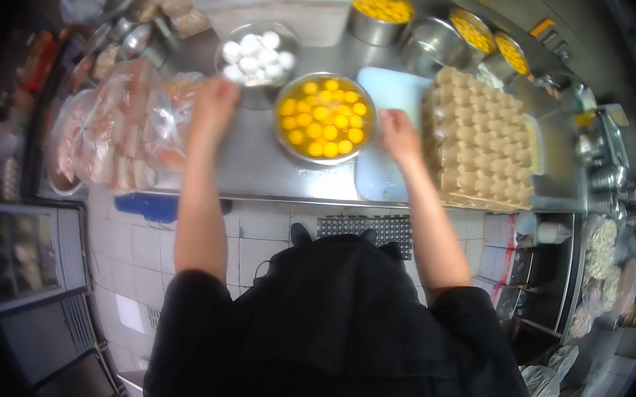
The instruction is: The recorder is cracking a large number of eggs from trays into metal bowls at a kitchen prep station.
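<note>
Our left grip [218, 103] near-left of the white eggs [249, 65] | our right grip [401, 135] right of the yolk bowl [323, 160] | both blurred (apart or together, we cannot tell)

Steel worktop [252, 171], glossy with reflected light. Floor [113, 252]: pale square tiles; dark perforated mat [368, 225] by worktop's front edge. Metal-framed cabinet [32, 310], left.

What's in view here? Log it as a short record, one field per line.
Left hand: blurred, near the egg bowl; grip unclear
Right hand: between the yolk bowl and brown egg trays; grip unclear
Egg bowl: white eggs
Yolk bowl: many yolks
Far left: bagged pinkish food
Back: metal pots, three with yellow contents
</note>
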{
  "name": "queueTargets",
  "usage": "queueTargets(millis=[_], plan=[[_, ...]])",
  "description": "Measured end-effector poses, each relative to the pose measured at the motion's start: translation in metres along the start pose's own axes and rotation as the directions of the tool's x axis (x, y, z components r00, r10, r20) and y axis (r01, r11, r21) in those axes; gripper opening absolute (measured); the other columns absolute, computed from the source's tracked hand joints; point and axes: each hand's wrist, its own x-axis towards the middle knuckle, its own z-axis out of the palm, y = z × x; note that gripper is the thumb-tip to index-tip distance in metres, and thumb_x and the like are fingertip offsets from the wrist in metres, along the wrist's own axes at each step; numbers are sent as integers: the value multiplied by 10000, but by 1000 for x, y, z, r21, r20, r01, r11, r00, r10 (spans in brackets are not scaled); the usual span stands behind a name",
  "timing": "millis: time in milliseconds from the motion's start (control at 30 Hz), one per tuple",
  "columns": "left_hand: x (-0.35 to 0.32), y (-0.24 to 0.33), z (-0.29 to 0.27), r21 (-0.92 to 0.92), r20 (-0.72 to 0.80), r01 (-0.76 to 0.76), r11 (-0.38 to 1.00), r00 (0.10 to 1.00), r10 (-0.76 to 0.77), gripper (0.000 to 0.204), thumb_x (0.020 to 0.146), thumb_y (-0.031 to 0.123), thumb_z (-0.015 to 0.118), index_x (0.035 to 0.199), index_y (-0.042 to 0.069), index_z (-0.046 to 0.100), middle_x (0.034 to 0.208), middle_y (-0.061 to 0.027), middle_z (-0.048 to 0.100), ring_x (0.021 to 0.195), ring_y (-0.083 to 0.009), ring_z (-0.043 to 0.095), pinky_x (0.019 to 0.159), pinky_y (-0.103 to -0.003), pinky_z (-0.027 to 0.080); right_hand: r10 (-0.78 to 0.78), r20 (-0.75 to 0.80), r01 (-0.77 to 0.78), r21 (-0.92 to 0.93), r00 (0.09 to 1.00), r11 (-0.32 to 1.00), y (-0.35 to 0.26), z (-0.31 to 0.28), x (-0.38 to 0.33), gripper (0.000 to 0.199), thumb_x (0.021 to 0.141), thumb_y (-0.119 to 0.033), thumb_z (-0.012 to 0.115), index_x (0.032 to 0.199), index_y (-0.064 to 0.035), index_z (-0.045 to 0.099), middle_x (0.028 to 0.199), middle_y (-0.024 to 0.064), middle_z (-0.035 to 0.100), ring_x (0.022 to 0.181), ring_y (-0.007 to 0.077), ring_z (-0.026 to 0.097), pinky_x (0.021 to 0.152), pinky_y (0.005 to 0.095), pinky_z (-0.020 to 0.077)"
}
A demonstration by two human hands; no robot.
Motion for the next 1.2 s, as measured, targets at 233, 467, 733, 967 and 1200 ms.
queueTargets(millis=[233, 467, 733, 967, 1200], plan=[[-75, -14, 100, -547, 385, 440, 712, 888, -253, 279, 993, 292, 510, 1081, 27, 501, 906, -114, 637, 607, -184, 649, 466, -286, 538, 228, 63, -223, -87, 972, 971, 18, 43, -6, 419, 931, -418, 571, 907, 0, 597, 825, 200, 664, 722, 316, 656, 666, 393, 505], [-71, -11, 107, -633, 337, 345, 693, 929, -155, 229, 997, 227, 494, 1068, 9, 494, 916, -115, 637, 648, -179, 658, 543, -303, 582, 196, -69, -202, -105, 978, 974, 17, 48, -11, 332, 907, -321, 588, 871, 9, 576, 833, 232, 660, 792, 396, 646, 723, 445, 504], [-62, 36, 86, -631, 348, 303, 714, 933, -89, 230, 1000, 220, 486, 1085, 7, 491, 932, -119, 641, 675, -174, 660, 549, -302, 582, 248, -106, -246, 37, 963, 969, -28, 13, -14, 330, 887, -319, 583, 943, 3, 624, 908, 227, 670, 873, 379, 646, 759, 429, 489], [-39, 95, 72, -640, 364, 250, 727, 931, 0, 211, 999, 215, 483, 1039, 8, 492, 873, -123, 642, 639, -179, 654, 552, -305, 584, 243, -164, -225, 117, 956, 967, -62, -28, 0, 298, 877, -271, 602, 967, 12, 627, 886, 186, 689, 823, 297, 665, 734, 390, 498], [-7, 153, 84, -671, 400, 209, 711, 910, 110, 206, 999, 209, 485, 1029, 6, 495, 857, -123, 638, 643, -201, 651, 553, -324, 582, 278, -152, -253, 169, 948, 953, -86, -82, 29, 291, 910, -255, 581, 1028, 5, 634, 903, 121, 703, 720, 206, 667, 628, 333, 540]])
